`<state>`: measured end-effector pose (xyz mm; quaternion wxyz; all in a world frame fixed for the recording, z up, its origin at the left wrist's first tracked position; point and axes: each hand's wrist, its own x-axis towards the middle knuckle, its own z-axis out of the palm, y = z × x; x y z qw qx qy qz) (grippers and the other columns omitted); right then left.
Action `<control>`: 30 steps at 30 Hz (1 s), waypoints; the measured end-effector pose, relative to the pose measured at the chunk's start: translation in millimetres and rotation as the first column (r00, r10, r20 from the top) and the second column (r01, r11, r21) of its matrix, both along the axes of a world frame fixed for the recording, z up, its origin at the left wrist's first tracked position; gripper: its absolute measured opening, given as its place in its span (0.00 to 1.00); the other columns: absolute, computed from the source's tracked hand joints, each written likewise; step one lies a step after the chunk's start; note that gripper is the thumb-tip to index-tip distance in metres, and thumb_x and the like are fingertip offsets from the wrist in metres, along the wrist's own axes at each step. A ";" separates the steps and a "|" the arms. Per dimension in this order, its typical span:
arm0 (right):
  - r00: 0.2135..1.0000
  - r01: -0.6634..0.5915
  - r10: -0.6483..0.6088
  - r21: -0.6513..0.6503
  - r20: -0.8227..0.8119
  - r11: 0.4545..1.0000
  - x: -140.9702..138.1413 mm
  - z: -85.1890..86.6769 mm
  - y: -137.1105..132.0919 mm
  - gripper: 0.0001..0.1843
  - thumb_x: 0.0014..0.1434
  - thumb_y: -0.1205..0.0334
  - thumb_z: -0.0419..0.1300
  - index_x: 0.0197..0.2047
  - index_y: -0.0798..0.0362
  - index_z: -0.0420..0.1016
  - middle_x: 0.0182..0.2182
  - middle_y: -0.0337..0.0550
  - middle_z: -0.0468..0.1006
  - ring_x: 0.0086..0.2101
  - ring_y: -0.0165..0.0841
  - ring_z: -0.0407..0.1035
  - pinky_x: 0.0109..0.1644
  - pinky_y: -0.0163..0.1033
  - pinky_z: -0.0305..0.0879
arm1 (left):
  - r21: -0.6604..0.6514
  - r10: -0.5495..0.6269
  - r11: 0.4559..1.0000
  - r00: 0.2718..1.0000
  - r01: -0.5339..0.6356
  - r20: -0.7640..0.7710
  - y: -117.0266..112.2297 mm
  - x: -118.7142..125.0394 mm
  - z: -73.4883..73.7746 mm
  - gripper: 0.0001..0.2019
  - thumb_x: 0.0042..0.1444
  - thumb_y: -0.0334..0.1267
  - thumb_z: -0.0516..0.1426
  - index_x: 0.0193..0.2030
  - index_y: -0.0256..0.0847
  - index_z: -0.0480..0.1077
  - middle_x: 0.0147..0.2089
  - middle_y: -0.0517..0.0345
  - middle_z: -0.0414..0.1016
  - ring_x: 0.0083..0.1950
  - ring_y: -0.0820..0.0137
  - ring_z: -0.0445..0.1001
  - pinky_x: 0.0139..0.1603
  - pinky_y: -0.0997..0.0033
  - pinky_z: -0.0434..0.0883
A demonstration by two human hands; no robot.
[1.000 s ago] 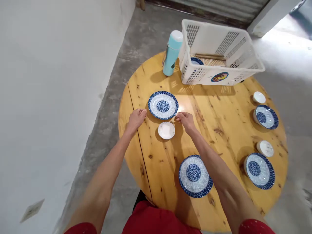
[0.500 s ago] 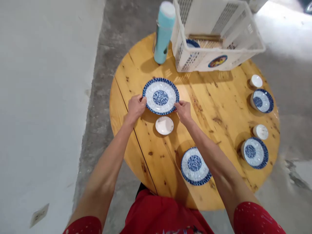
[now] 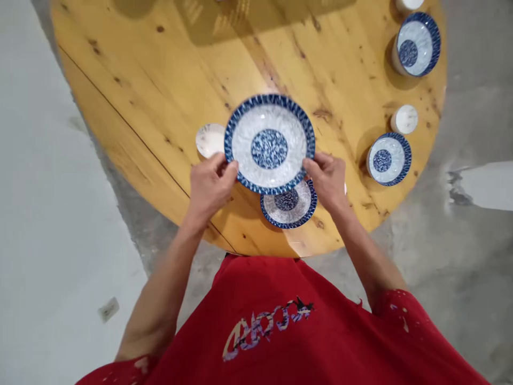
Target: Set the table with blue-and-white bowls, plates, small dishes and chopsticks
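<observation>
"where's the blue-rimmed plate point(image 3: 269, 148)?"
"raised above the round wooden table point(image 3: 180, 80), toward its near edge."
"and the fingers?"
"left hand point(image 3: 210, 184) and right hand point(image 3: 329, 181) both pinch the plate's rim, thumbs on top."
"the deep bowls point(image 3: 420, 45)?"
"along the table's right side."

Past the right hand point(image 3: 328, 179) are two bowls point(image 3: 418, 45) point(image 3: 389, 159), two cups point(image 3: 409, 4) point(image 3: 405, 119), one part-hidden white piece point(image 3: 345, 189); between hands, two plates point(image 3: 269, 148) point(image 3: 289, 206); near the left hand point(image 3: 210, 184), one saucer point(image 3: 209, 139).

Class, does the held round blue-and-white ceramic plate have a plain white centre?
No: the held plate has a blue-patterned centre.
</observation>
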<state>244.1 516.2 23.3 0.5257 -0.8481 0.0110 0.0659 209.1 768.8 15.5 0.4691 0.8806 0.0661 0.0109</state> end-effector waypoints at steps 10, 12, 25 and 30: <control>0.973 0.073 -0.110 -0.179 -0.205 0.981 -121.4 -46.4 -67.8 0.16 0.59 0.50 0.53 0.26 0.52 0.64 0.21 0.34 0.62 0.25 0.29 0.57 0.30 0.35 0.51 | 0.045 -0.157 0.983 0.934 0.181 -0.320 -63.6 -75.9 -39.5 0.16 0.60 0.42 0.50 0.22 0.42 0.57 0.21 0.62 0.61 0.25 0.73 0.62 0.30 0.71 0.54; 0.974 0.027 -0.085 -0.263 -0.212 0.964 -127.5 -53.0 -71.6 0.17 0.60 0.49 0.52 0.25 0.51 0.63 0.20 0.35 0.62 0.25 0.31 0.58 0.31 0.36 0.50 | 0.104 -0.154 0.973 0.921 0.204 -0.359 -66.2 -78.1 -43.1 0.16 0.60 0.43 0.50 0.22 0.42 0.56 0.21 0.61 0.61 0.25 0.72 0.62 0.30 0.71 0.53; 0.959 -0.244 0.051 -0.725 -0.277 0.644 -115.9 -61.5 -74.4 0.19 0.67 0.51 0.49 0.33 0.53 0.72 0.26 0.46 0.76 0.29 0.37 0.68 0.32 0.39 0.45 | 0.354 -0.149 0.879 0.891 0.318 -0.428 -63.9 -64.3 -55.5 0.18 0.63 0.47 0.50 0.24 0.42 0.66 0.26 0.53 0.74 0.31 0.65 0.71 0.30 0.68 0.51; 0.936 -0.317 0.050 -0.770 -0.349 0.554 -108.6 -55.9 -69.5 0.19 0.69 0.51 0.48 0.37 0.54 0.73 0.31 0.49 0.79 0.32 0.38 0.70 0.31 0.40 0.42 | 0.364 -0.160 0.868 0.883 0.338 -0.441 -62.5 -59.6 -56.1 0.19 0.63 0.48 0.51 0.24 0.42 0.67 0.27 0.53 0.75 0.31 0.64 0.72 0.30 0.68 0.50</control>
